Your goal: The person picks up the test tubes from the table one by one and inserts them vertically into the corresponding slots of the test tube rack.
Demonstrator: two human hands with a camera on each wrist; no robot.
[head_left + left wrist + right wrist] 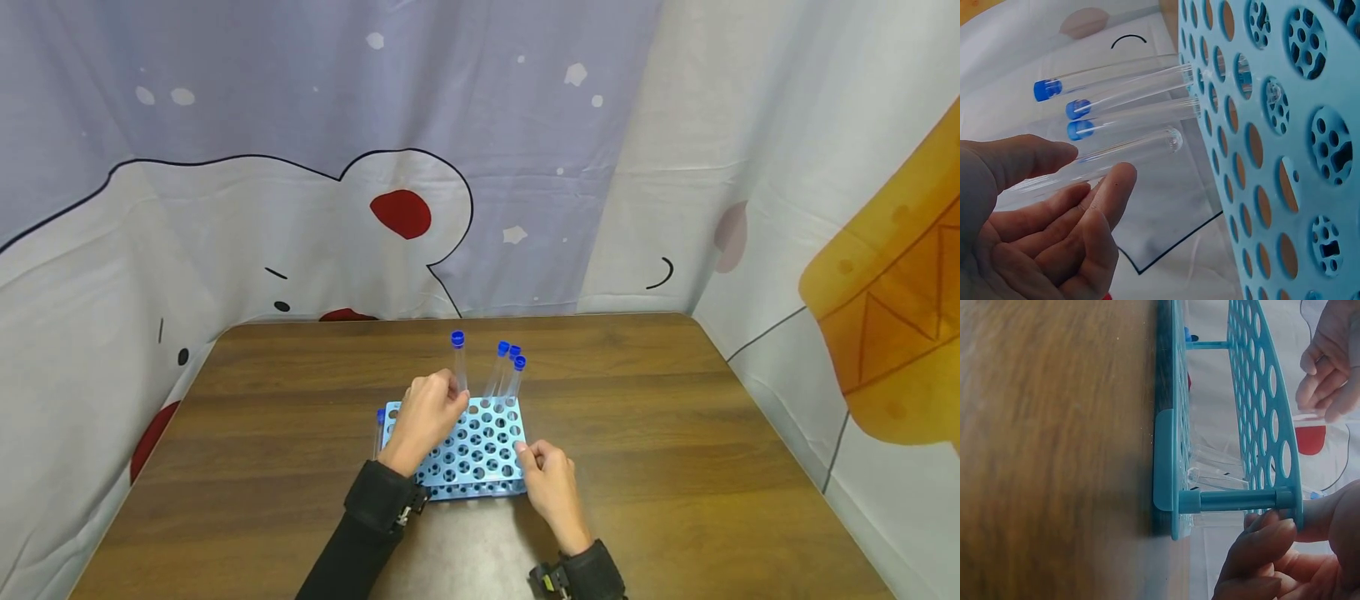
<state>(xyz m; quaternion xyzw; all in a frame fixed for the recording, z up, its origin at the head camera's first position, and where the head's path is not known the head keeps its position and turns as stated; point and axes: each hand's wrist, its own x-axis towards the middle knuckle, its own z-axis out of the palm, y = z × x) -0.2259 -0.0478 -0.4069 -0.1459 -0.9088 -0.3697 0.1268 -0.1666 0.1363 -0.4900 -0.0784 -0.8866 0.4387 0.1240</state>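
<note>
A light-blue test tube rack (487,481) with rows of round holes stands on the table. My left hand (430,414) pinches a clear test tube (460,367) with a blue cap, above the rack's back part. In the left wrist view the rounded bottom of this test tube (1174,140) is free, apart from the holed plate. Three more blue-capped tubes (1129,119) stand in holes at the rack's back right. My right hand (551,487) grips the rack's right edge, its fingers beside the end post (1235,500) in the right wrist view.
Another blue-capped tube (380,417) shows at the rack's left side, partly hidden. The rack stands on a brown wooden table (637,433). A printed curtain (540,167) hangs behind the table and along its sides.
</note>
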